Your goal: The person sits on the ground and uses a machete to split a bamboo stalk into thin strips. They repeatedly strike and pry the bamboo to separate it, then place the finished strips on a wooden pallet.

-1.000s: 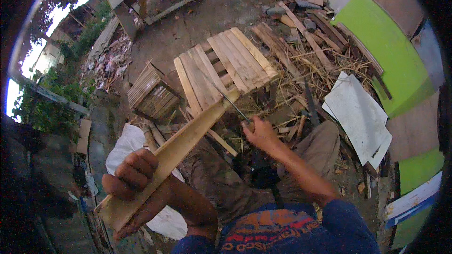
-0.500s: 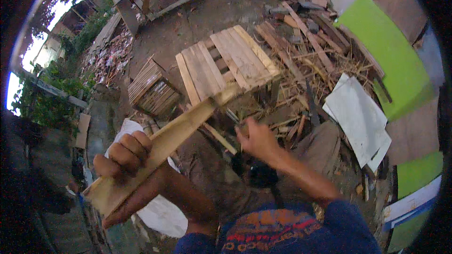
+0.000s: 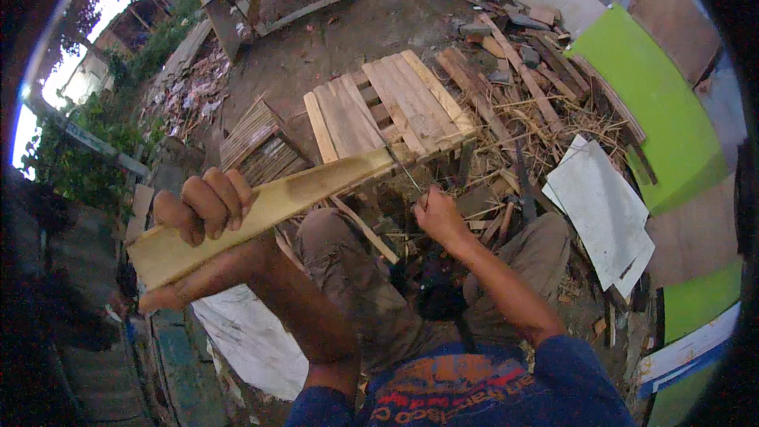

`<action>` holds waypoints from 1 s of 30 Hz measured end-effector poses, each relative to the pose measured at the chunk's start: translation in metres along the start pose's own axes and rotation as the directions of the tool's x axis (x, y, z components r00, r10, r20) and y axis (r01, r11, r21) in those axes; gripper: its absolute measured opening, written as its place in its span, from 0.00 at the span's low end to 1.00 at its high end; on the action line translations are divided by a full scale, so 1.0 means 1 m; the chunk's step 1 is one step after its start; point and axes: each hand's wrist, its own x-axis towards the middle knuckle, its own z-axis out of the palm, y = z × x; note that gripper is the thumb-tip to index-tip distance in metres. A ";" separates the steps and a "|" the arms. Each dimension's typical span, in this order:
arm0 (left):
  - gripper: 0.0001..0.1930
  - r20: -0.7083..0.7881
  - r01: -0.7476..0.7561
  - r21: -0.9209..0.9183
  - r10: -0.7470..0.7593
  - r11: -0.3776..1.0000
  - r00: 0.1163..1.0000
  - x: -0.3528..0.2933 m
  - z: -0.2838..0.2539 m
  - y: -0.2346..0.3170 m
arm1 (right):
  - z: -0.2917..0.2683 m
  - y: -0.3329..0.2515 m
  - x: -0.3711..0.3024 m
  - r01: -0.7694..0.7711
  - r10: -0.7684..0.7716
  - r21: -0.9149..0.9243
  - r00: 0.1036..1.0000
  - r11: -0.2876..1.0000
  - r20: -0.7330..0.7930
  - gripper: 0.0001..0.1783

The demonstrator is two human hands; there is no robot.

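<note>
Bare dirt ground [image 3: 379, 24] carries a wooden pallet [image 3: 387, 107], scattered scrap planks [image 3: 514, 79], white sheets [image 3: 601, 205] and a green board [image 3: 656, 111].

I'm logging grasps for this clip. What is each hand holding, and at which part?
The left hand grips a long split bamboo slat near its closer end. The right hand pinches something thin; what and where cannot be told.

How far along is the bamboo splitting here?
Done: a stack of thin strips lies left of the wooden pallet. In hand: the left hand grips a broad bamboo slat, its far end over the pallet's near edge; the right hand pinches a thin sliver near that end. Left: this slat looks mostly whole, and uncut sticks lie scattered right of the pallet. No blade is clearly visible.
</note>
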 end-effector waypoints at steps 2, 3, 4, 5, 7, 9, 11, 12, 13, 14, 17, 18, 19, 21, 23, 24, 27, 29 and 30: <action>0.39 -0.028 -0.005 -0.004 0.005 1.000 1.000 0.003 -0.012 0.004 | -0.006 -0.016 -0.004 0.018 -0.013 -0.117 0.999 0.993 0.037 0.15; 0.39 -0.022 -0.024 -0.004 0.024 1.000 0.999 0.003 -0.020 0.010 | -0.009 -0.040 -0.007 0.030 -0.026 -0.048 0.997 0.998 0.072 0.15; 0.39 -0.030 -0.021 -0.031 0.020 0.999 0.999 0.000 -0.026 0.011 | -0.016 -0.061 -0.018 0.008 -0.008 0.003 0.995 1.000 0.102 0.15; 0.38 -0.022 -0.037 -0.037 0.036 0.999 0.999 0.002 -0.026 0.011 | -0.024 -0.076 -0.014 0.023 -0.029 0.054 0.992 0.998 0.123 0.15; 0.38 -0.019 -0.003 -0.074 0.002 0.997 1.000 -0.002 -0.021 0.009 | -0.031 -0.073 -0.024 0.110 -0.114 0.050 0.990 0.993 0.087 0.16; 0.38 0.019 0.036 -0.077 -0.035 0.996 0.999 0.001 -0.021 0.003 | -0.003 -0.021 -0.005 -0.140 0.156 -0.184 0.985 0.973 0.078 0.16; 0.38 0.046 0.034 -0.084 -0.030 0.996 0.998 0.005 -0.026 0.003 | -0.004 -0.006 0.007 -0.139 0.141 -0.102 0.990 0.985 0.015 0.17; 0.38 0.056 0.032 -0.109 -0.026 0.994 0.998 0.007 -0.029 0.002 | 0.002 -0.004 0.003 -0.125 0.127 -0.074 0.992 0.989 0.018 0.17; 0.38 0.039 0.025 -0.096 -0.022 0.995 0.999 0.003 -0.034 0.009 | -0.001 -0.026 -0.004 -0.098 0.100 -0.041 0.993 0.994 0.065 0.17; 0.38 0.038 0.034 -0.068 -0.032 0.997 0.999 0.000 -0.035 0.014 | -0.006 -0.051 -0.009 -0.131 0.133 -0.031 0.988 0.991 0.073 0.16; 0.36 0.077 0.035 -0.066 -0.029 0.997 0.997 0.009 -0.015 0.003 | -0.002 -0.054 -0.032 0.201 -0.194 0.083 0.977 0.976 -0.084 0.16; 0.36 0.076 0.040 -0.080 -0.034 0.996 0.997 0.010 -0.013 0.001 | 0.013 -0.024 -0.024 0.011 -0.011 0.003 0.999 1.000 -0.032 0.16; 0.36 0.075 0.048 -0.106 -0.041 0.993 0.996 0.011 -0.011 -0.005 | 0.013 0.000 -0.019 -0.068 0.066 -0.065 0.997 0.996 -0.035 0.17; 0.36 0.085 0.053 -0.126 -0.043 0.991 0.995 0.013 -0.013 -0.007 | 0.015 0.025 -0.010 -0.207 0.201 -0.173 0.978 0.963 -0.052 0.17; 0.36 0.064 0.042 -0.088 -0.036 0.995 0.997 0.012 -0.024 0.003 | 0.001 -0.035 -0.027 -0.209 0.216 -0.115 0.975 0.971 0.057 0.17; 0.36 0.063 0.044 -0.091 -0.038 0.995 0.997 0.012 -0.027 0.003 | 0.001 -0.043 -0.037 -0.191 0.201 -0.110 0.976 0.975 0.088 0.17; 0.36 0.069 0.046 -0.109 -0.038 0.993 0.997 0.013 -0.019 -0.001 | 0.008 -0.007 -0.035 -0.115 0.116 -0.064 0.993 0.991 0.002 0.18; 0.36 0.071 0.046 -0.123 -0.038 0.991 0.997 0.015 -0.022 -0.003 | 0.002 -0.001 -0.014 -0.193 0.190 -0.090 0.981 0.977 -0.043 0.19; 0.36 0.072 0.052 -0.119 -0.044 0.991 0.996 0.012 -0.023 -0.001 | 0.000 -0.002 -0.024 -0.136 0.137 -0.119 0.991 0.984 0.003 0.18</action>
